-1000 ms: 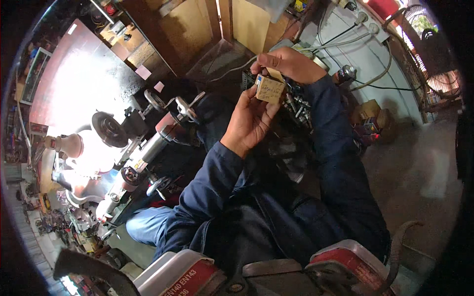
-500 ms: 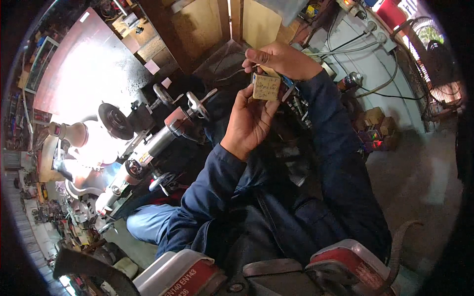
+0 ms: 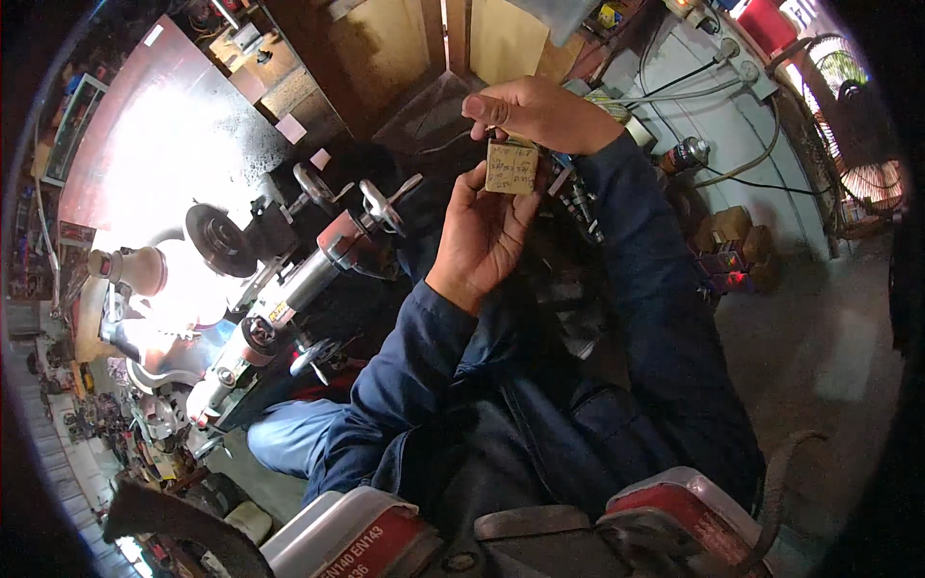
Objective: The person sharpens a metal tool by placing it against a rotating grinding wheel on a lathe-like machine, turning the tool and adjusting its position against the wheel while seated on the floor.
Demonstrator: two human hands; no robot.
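My left hand (image 3: 487,236) is closed around the lower part of a small yellowish, squarish box (image 3: 512,168) with handwriting on the face turned to me. The thumb lies along its left side and the fingers support it from behind and below. Just above the box's top edge is my right hand (image 3: 540,114), palm side down, its fingers curled together under the thumb. Whatever those fingers pinch, if anything, is too small or hidden to make out. Behind the box, under the right wrist, are some metal tool-like parts (image 3: 581,204).
To the left stands a machine with a metal handwheel (image 3: 385,204) and a round dark disc (image 3: 222,239), beside a brightly lit lamp. Wooden panels (image 3: 381,63) rise ahead. At right are a spray can (image 3: 684,156), cables, small boxes (image 3: 725,231) and a fan (image 3: 840,96).
The box has shifted slightly left and turned, its written face now squarer to me. My right hand has moved slightly left.
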